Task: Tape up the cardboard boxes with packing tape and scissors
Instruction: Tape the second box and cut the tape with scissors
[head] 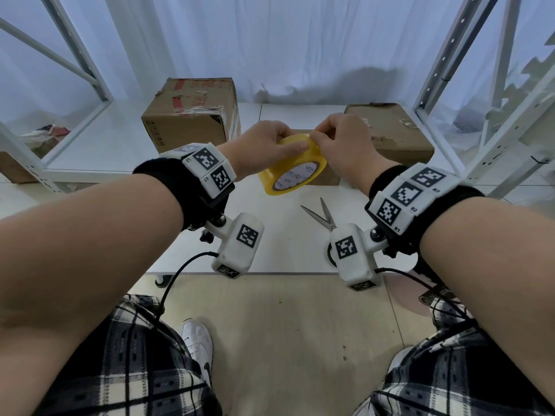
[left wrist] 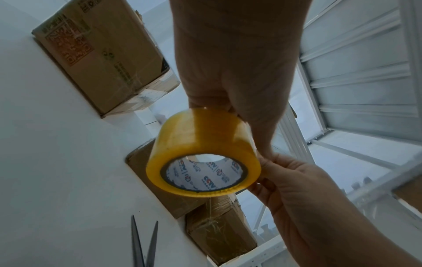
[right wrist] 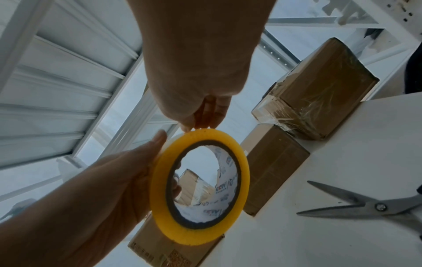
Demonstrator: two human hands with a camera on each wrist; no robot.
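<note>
Hands meet on the tape roll (head: pixel 292 168): left hand (head: pixel 264 148) grips it, right hand (head: pixel 345 145) pinches its top edge.

Soft, cool daylight through pale curtains, faint shadows, strong edge distortion; wrist views dimmer, backlit, slightly blurred.

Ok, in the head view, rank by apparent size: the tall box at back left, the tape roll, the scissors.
1. Tall box, clearly largest.
2. Tape roll, held up off the table in both hands, so nearer the camera and flattered by it.
3. Scissors; only the blades show, the handles are hidden, so this rank is unsure.
</note>
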